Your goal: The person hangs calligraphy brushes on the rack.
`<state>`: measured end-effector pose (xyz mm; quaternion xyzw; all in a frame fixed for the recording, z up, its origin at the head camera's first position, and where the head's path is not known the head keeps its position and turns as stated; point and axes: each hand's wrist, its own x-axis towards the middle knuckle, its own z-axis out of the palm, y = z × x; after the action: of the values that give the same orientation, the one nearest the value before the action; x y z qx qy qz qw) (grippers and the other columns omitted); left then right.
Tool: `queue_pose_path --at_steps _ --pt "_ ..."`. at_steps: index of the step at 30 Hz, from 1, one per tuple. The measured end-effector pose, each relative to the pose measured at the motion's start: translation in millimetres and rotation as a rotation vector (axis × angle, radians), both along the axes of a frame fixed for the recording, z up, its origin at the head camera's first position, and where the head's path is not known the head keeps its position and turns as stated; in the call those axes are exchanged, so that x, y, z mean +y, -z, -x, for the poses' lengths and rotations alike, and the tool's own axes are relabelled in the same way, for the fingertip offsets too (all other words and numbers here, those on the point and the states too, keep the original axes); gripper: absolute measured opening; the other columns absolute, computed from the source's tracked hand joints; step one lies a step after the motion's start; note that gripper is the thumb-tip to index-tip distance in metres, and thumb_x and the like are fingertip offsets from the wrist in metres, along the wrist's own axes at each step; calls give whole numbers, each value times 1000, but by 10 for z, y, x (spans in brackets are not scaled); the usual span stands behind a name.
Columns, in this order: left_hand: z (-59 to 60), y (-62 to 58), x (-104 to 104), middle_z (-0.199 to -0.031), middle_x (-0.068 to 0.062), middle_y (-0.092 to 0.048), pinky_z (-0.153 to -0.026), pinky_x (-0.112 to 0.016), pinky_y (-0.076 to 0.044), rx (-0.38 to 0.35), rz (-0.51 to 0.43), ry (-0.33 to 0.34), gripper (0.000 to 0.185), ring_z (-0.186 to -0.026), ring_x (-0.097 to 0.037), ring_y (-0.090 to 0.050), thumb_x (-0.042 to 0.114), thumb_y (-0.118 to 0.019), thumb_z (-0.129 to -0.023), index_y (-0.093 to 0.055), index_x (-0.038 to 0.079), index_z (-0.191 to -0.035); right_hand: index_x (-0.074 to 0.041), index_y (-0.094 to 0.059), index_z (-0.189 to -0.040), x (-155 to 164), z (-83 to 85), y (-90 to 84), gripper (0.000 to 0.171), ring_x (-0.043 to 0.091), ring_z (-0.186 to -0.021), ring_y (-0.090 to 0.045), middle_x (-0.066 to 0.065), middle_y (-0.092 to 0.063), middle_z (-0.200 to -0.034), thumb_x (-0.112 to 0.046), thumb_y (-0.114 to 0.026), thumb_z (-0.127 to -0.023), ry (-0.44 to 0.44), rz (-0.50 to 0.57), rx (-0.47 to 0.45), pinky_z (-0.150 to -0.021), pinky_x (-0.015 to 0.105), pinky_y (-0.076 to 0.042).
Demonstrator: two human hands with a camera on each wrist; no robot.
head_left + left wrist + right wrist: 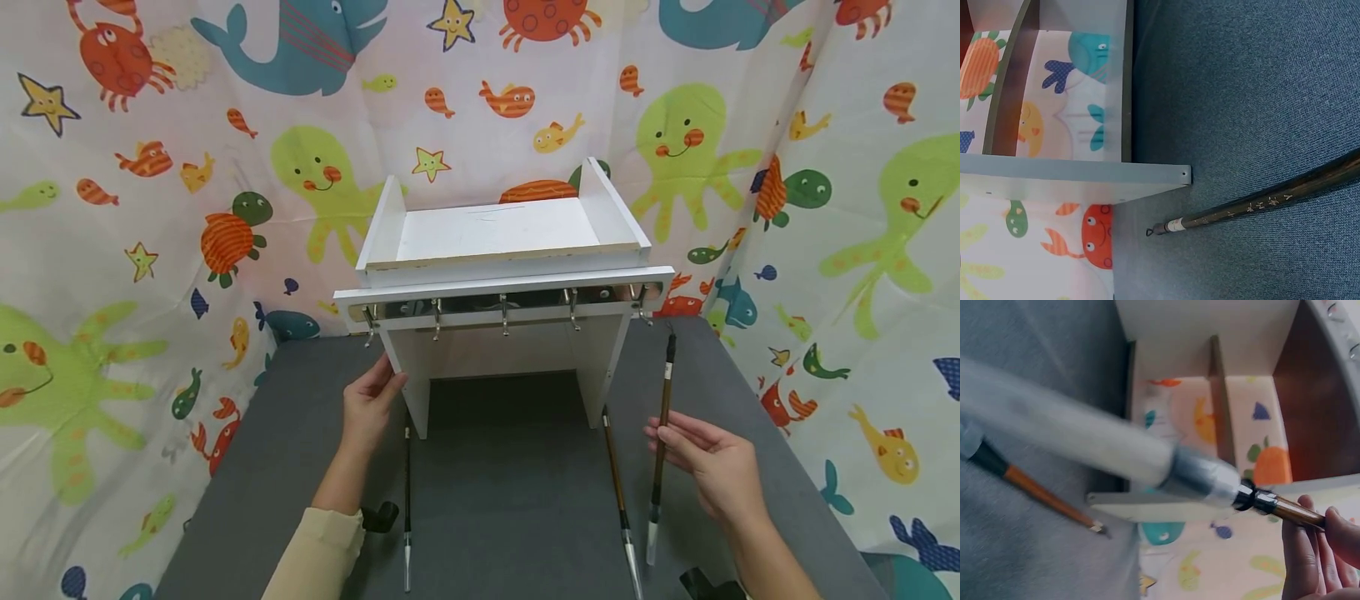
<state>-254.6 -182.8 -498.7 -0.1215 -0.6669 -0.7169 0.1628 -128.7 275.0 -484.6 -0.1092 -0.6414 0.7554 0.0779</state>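
A white wall shelf (502, 275) with a row of metal hooks (505, 315) along its front stands on the grey table. At its left side panel my left hand (369, 408) holds the front edge, thumb toward the front; the left wrist view shows the panel but not the hand. My right hand (716, 462) pinches a calligraphy brush (664, 400) by its brown handle, loop end up and capped tip down, right of the shelf. This brush (1116, 437) crosses the right wrist view, close and blurred. Its loop touches no hook.
A dark calligraphy brush (407, 492) lies on the table left of the shelf opening. Another brush (618, 492) with a brown handle lies on the right, near the right panel. Patterned sea-animal curtains (480, 100) hang behind and at both sides of the grey table (510, 517).
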Motion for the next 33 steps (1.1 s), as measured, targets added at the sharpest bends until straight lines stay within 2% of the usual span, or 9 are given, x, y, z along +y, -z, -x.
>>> queue_pose_path --at_steps 9,13,17,24,29,33 --pt "-10 15 12 -139 -15 -57 -96 -23 -53 -15 -37 8 48 -120 -4 -63 -6 -67 -92 -55 -4 -139 6 -68 -123 -137 -153 -244 40 22 -91 -77 4 -79 -99 -8 -79 -87 12 4 68 -76 36 -61" --pt "-14 21 22 -139 -15 -57 -96 -24 -53 -4 -34 13 48 -120 -4 -63 -5 -68 -92 -56 -3 -139 7 -68 -122 -197 -207 -320 36 22 -90 -77 5 -79 -100 -2 -76 -88 -13 28 119 -76 36 -61" --pt "-8 22 33 -138 -16 -57 -96 -24 -53 2 -34 17 48 -120 -4 -63 -6 -67 -92 -55 -5 -138 8 -68 -121 -273 -239 -368 32 22 -90 -77 7 -79 -100 3 -73 -89 -50 35 164 -77 37 -61" --pt "7 2 28 -135 -10 -61 -95 -22 -54 -4 -61 -3 46 -118 -4 -64 -7 -67 -92 -56 -6 -137 16 -64 -122 -451 -214 -404 34 23 -91 -77 8 -79 -101 4 -71 -90 -120 -36 194 -78 38 -61" --pt "4 0 23 -136 -13 -59 -94 -21 -54 23 -56 -5 47 -119 -3 -64 -10 -66 -91 -54 -10 -136 15 -65 -121 -536 -208 -424 33 26 -91 -77 9 -79 -102 3 -71 -91 -219 -54 229 -78 39 -61" --pt "9 4 24 -136 -18 -57 -94 -22 -54 30 -58 0 47 -119 -5 -64 -11 -66 -91 -55 -9 -136 15 -65 -120 -578 -210 -419 30 30 -93 -76 9 -78 -103 5 -68 -92 -304 -23 248 -80 39 -61"
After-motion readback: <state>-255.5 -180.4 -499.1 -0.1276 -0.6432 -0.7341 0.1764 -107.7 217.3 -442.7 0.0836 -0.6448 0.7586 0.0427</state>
